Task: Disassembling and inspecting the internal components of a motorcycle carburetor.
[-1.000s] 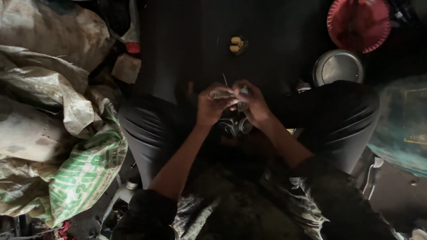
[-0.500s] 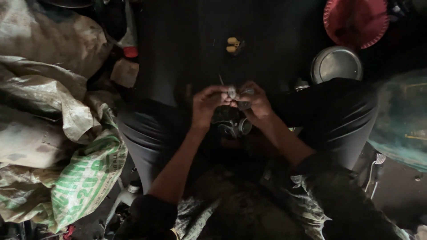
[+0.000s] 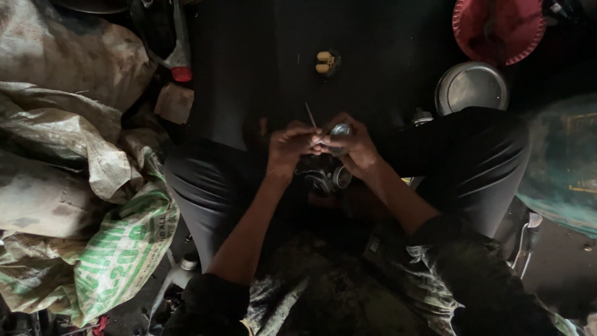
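Observation:
I sit cross-legged on a dark floor, both hands raised over my lap. My left hand (image 3: 291,147) pinches a thin metal pin or wire (image 3: 310,115) that sticks up past the fingers. My right hand (image 3: 353,146) grips a small round metal part (image 3: 341,130) against the left fingertips. Just below the hands, between my knees, lies a dark metal assembly with round openings (image 3: 328,176).
Several woven sacks (image 3: 93,205) pile up on the left. A small yellow piece (image 3: 325,62) lies on the dark mat ahead. A round metal bowl (image 3: 471,88) and a red plastic plate (image 3: 497,28) sit at upper right, a greenish container (image 3: 563,168) at right.
Both hands stay together over the lap with small shifts; the metal part turns in the right fingers and the thin pin now points up more clearly.

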